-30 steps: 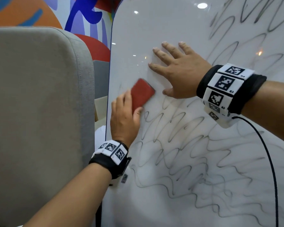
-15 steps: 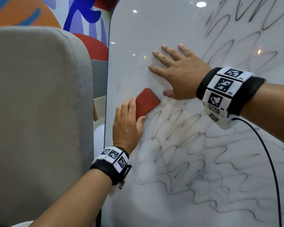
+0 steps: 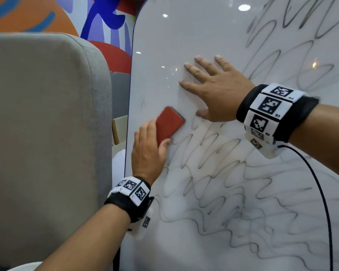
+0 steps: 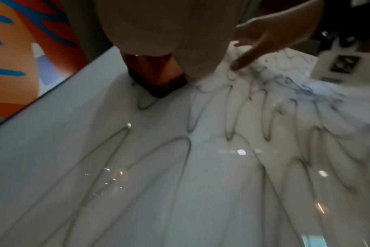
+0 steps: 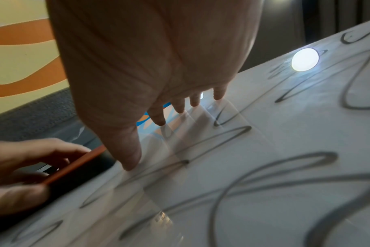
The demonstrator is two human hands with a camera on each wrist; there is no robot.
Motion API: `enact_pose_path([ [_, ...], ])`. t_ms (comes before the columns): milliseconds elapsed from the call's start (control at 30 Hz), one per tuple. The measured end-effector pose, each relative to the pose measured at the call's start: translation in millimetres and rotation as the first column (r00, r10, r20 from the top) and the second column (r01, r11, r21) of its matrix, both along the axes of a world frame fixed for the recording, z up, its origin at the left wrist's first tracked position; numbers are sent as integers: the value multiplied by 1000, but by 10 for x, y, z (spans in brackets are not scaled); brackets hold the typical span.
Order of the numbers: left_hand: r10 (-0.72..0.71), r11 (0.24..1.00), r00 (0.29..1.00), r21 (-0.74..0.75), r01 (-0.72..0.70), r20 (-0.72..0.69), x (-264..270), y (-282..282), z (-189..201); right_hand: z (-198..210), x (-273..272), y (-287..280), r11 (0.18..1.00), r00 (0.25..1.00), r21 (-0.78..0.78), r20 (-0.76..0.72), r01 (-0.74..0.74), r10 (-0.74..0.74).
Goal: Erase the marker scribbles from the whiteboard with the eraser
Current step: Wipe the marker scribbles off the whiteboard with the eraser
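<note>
Nearest, the left hand [image 3: 148,153] grips the flat red felt-backed eraser [image 3: 168,125] by its lower end, thumb and fingers pinching its sides; it has slid down and right from a second ago to the top edge of the grey marker scribbles [image 3: 213,178], so wiping there is likely beginning. Beyond, the right hand [image 3: 213,89] stays flat, fingers spread, bracing the glossy white whiteboard [image 3: 184,32], whose corner looks wiped clean.

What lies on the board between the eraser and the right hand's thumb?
Only a short stretch of whiteboard, with a faint scribble loop beside the thumb; the head view shows the eraser and right hand apart.
</note>
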State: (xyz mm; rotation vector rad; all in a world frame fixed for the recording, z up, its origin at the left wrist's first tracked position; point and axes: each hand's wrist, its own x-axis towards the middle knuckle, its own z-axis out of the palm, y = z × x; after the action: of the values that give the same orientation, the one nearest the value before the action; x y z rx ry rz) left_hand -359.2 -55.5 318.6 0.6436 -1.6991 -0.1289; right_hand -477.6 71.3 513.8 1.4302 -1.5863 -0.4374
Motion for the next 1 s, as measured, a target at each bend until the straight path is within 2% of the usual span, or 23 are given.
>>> enact_pose_path([
  [67,32,985,991,171,-10,-127,40,-129,161,0,-9,2,1000,1000,-7,3,-2,2],
  [133,75,971,978,239,-27,-194,55,-195,268,-1,-16,2,1000,1000,-6,3,-2,2],
  [200,66,985,988,165,-42,-140,35,-120,226,-2,-15,-3,1000,1000,-7,1,-11,11],
  [267,37,999,999,17,-37,-28,-7,-4,88,-3,-18,-8,1000,1000,-9,1,-14,14],
  [333,17,999,1000,-39,-16,17,6,4,55,-7,-14,-11,1000,1000,-6,1,-9,9],
  [400,31,999,998,39,-29,-58,45,-128,203,-8,-7,-5,1000,1000,-7,-2,-10,10],
  [500,109,960,958,278,-32,-266,126,-405,497,-5,-15,2,1000,1000,-10,-6,-11,11],
  [533,131,951,953,305,-43,-274,121,-424,519,-4,-19,1,1000,1000,-7,-6,-8,8],
  [600,132,966,971,247,-80,-202,75,-339,414,-8,-22,-11,1000,1000,-5,-3,-5,5],
  [700,98,992,994,83,-93,-52,17,-128,83,-15,-14,-20,1000,1000,-5,3,-12,12],
  [767,82,995,997,55,-81,-4,44,-120,46,-11,-9,-12,1000,1000,0,2,-7,7],
  [800,80,994,997,75,-79,-12,73,-160,100,-9,-2,-10,1000,1000,2,0,-6,6],
  [933,150,957,971,276,-95,-188,95,-348,450,-5,-7,3,1000,1000,-1,5,-2,2],
  [1000,137,967,975,237,-94,-173,40,-235,424,-11,-14,-2,1000,1000,-3,3,-4,4],
])
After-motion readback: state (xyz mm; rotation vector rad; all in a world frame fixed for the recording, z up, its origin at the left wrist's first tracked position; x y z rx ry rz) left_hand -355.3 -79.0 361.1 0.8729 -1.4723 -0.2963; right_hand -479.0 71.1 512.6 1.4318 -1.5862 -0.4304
